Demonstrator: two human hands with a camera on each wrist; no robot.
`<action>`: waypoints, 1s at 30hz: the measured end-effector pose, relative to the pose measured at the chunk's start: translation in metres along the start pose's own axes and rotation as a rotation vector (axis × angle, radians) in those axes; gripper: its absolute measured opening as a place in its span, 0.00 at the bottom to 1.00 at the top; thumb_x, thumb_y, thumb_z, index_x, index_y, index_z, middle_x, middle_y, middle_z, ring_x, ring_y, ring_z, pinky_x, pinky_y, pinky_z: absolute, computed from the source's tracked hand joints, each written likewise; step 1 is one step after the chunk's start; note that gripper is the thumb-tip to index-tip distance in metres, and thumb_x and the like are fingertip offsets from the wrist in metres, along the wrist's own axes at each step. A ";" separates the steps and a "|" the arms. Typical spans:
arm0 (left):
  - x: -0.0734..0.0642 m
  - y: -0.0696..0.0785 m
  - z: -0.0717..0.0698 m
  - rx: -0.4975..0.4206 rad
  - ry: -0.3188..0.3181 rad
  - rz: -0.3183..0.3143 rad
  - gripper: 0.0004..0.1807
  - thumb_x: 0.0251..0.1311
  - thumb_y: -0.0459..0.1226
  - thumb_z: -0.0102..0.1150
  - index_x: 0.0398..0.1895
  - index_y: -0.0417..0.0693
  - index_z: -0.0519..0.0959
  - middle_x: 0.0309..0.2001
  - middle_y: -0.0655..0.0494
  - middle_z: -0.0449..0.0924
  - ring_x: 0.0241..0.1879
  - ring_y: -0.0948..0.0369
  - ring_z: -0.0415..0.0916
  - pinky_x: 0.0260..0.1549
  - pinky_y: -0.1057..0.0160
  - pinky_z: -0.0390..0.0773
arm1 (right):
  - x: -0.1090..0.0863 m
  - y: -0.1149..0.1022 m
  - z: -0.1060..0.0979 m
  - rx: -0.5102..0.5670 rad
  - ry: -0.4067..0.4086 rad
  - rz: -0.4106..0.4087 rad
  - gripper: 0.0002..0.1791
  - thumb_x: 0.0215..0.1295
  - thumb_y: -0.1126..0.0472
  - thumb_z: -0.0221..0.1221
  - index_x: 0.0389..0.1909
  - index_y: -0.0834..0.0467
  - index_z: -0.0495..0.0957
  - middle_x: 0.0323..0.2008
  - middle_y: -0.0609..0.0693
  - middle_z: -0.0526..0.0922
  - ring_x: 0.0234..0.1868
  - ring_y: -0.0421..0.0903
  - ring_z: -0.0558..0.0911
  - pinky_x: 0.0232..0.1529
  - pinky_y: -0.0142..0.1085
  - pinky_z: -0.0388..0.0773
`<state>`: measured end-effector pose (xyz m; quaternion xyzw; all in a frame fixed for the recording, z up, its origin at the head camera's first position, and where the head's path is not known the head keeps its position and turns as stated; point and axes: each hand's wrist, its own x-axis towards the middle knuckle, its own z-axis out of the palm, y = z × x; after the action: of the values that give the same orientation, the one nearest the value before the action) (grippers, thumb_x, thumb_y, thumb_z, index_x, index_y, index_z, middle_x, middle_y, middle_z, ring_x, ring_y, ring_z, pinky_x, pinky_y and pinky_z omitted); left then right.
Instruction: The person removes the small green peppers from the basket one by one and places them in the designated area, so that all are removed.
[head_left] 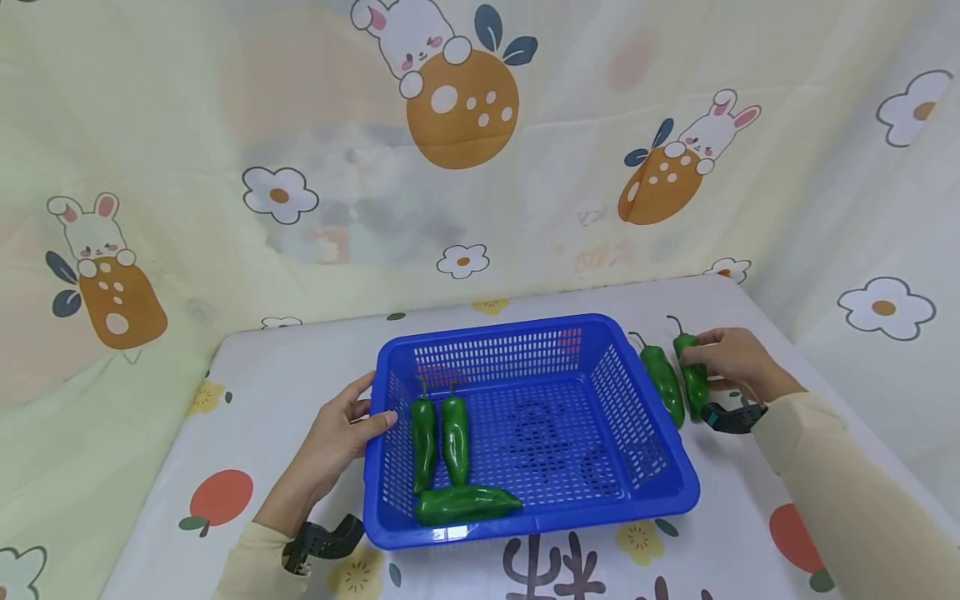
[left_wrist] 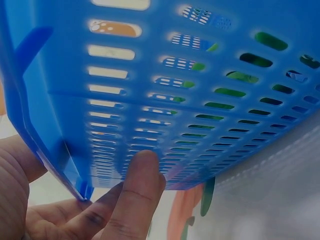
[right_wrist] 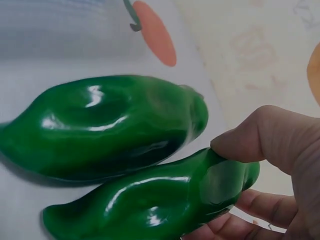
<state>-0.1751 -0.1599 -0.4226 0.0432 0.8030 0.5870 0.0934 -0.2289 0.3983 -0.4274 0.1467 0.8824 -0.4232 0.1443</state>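
Observation:
My left hand (head_left: 347,427) grips the left rim of a blue plastic basket (head_left: 525,527), thumb over the edge and fingers against the outer slotted wall, as the left wrist view shows. Inside the basket, two green peppers (head_left: 455,440) lie side by side at the left, and a third green pepper (head_left: 468,505) lies crosswise along the front. To the right of the basket, my right hand (head_left: 731,362) pinches a green pepper (right_wrist: 150,200) near its stem end between thumb and fingers. Another green pepper (right_wrist: 110,127) lies beside it on the cloth, next to the basket wall.
A white printed cloth (head_left: 300,375) covers the table. Behind it hangs a patterned curtain (head_left: 360,208) with rabbits and flowers, which also closes off both sides. A black wrist device (head_left: 326,540) sits on the left forearm, and another black wrist device (head_left: 735,418) on the right.

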 end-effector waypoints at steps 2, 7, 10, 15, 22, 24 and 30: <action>0.000 0.000 0.000 -0.003 -0.001 0.002 0.44 0.70 0.41 0.66 0.83 0.45 0.55 0.65 0.32 0.76 0.53 0.40 0.85 0.46 0.43 0.87 | 0.000 0.000 0.001 -0.011 0.004 0.006 0.41 0.73 0.52 0.58 0.72 0.78 0.58 0.63 0.77 0.70 0.53 0.62 0.83 0.52 0.50 0.87; 0.000 0.000 -0.001 -0.010 -0.001 0.002 0.44 0.70 0.41 0.66 0.83 0.45 0.55 0.65 0.32 0.76 0.53 0.40 0.85 0.46 0.43 0.87 | 0.000 -0.001 0.002 -0.030 0.008 0.020 0.42 0.72 0.51 0.58 0.72 0.80 0.57 0.64 0.79 0.68 0.55 0.65 0.81 0.52 0.50 0.87; 0.000 0.000 -0.001 -0.010 0.000 0.002 0.44 0.70 0.41 0.66 0.83 0.45 0.55 0.66 0.32 0.76 0.53 0.40 0.85 0.46 0.43 0.87 | 0.001 -0.002 0.003 -0.036 0.010 0.027 0.43 0.72 0.51 0.59 0.71 0.80 0.57 0.64 0.79 0.68 0.53 0.64 0.82 0.51 0.49 0.88; 0.000 0.000 -0.001 -0.009 -0.001 0.000 0.44 0.70 0.41 0.66 0.83 0.46 0.54 0.66 0.32 0.75 0.53 0.40 0.85 0.46 0.44 0.87 | 0.003 -0.002 0.005 -0.044 0.009 0.042 0.43 0.72 0.51 0.59 0.70 0.81 0.58 0.62 0.79 0.69 0.49 0.60 0.83 0.49 0.47 0.89; -0.001 0.001 0.000 -0.006 0.001 -0.001 0.44 0.70 0.41 0.66 0.83 0.46 0.55 0.66 0.31 0.75 0.53 0.40 0.85 0.45 0.44 0.87 | 0.001 -0.003 0.007 -0.067 0.025 0.039 0.42 0.72 0.52 0.59 0.70 0.82 0.58 0.61 0.80 0.70 0.48 0.61 0.84 0.47 0.47 0.89; -0.001 0.001 0.000 -0.005 0.001 0.000 0.44 0.70 0.40 0.66 0.83 0.46 0.55 0.66 0.31 0.75 0.53 0.40 0.85 0.45 0.44 0.87 | 0.001 -0.003 0.007 -0.079 0.027 0.033 0.42 0.72 0.52 0.59 0.70 0.83 0.58 0.61 0.80 0.70 0.49 0.62 0.84 0.47 0.48 0.89; -0.001 0.002 0.001 -0.003 0.005 -0.007 0.44 0.70 0.40 0.66 0.83 0.46 0.55 0.66 0.32 0.76 0.53 0.41 0.86 0.46 0.44 0.87 | 0.002 -0.002 0.009 -0.122 0.037 0.030 0.44 0.73 0.51 0.58 0.71 0.83 0.55 0.63 0.81 0.67 0.53 0.67 0.82 0.51 0.52 0.87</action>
<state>-0.1742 -0.1590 -0.4209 0.0386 0.8025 0.5880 0.0933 -0.2303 0.3899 -0.4322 0.1585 0.9067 -0.3637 0.1431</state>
